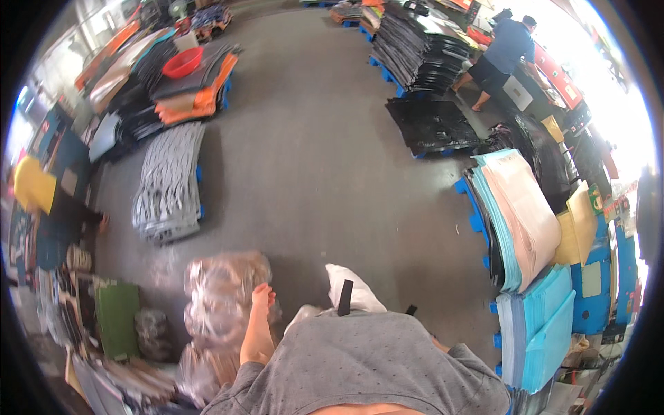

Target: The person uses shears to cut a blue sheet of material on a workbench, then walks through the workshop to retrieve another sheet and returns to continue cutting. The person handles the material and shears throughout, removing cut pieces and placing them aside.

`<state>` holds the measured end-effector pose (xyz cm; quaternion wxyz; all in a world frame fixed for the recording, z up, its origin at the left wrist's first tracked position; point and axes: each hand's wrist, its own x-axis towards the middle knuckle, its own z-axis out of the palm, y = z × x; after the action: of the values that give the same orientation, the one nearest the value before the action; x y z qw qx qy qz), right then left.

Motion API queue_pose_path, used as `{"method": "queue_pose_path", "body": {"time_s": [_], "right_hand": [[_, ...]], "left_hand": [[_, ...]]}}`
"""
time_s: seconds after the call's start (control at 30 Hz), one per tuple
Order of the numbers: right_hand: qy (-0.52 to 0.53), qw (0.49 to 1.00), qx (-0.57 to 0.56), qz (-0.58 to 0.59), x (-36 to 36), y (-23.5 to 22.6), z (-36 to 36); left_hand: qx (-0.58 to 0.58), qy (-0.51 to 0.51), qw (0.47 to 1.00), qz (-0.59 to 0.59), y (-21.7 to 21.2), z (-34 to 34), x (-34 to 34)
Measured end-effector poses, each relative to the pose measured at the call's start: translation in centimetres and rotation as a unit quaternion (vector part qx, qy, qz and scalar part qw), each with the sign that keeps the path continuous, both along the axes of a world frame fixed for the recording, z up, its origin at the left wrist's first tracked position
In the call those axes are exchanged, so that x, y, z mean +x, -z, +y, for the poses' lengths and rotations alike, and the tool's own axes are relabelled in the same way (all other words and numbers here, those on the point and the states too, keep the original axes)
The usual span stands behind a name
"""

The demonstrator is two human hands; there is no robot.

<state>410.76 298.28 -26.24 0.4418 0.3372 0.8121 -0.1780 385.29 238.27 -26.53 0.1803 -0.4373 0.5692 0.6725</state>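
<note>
We see our left hand [263,296] touching the clear plastic bag [221,304], grip unclear, while our grey shirt [366,360] beside it hides our right hand.

Clear plastic bags [220,304]: crinkled, see-through bundles piled at the lower left, the left hand [261,299] resting against them (contents too blurred to tell).
Dark bag [151,333]: small, grey-black, just left of the clear pile.
Yellow cards [578,223]: flat tan-yellow boards at the right, leaning beside the pink and blue sheet stack [520,220].
Labels, screens: none clear enough to tell.
</note>
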Motion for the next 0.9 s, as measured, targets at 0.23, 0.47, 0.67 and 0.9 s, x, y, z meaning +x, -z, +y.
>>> {"method": "queue_pose_path", "body": {"time_s": [0.23, 0.47, 0.67, 0.9], "right_hand": [[-0.043, 0.980, -0.106, 0.164, -29.3, 5.8, 3.8], [0.041, 0.911, -0.150, 0.382, -99.0, -5.7, -6.3], [-0.288, 0.908, -0.089, 0.289, -122.0, -7.0, -9.8], [0.001, 0.999, -0.041, 0.014, -125.2, -0.8, -1.8]], "left_hand": [[-0.026, 0.120, 0.983, 0.135, -1.7, 4.0, -35.0], [-0.072, -0.045, 0.986, -0.140, 2.4, -1.2, -42.3], [-0.230, 0.532, 0.761, -0.293, 10.0, -5.6, -62.0], [-0.011, -0.074, 0.995, 0.066, 1.1, -0.5, -112.6]]}}
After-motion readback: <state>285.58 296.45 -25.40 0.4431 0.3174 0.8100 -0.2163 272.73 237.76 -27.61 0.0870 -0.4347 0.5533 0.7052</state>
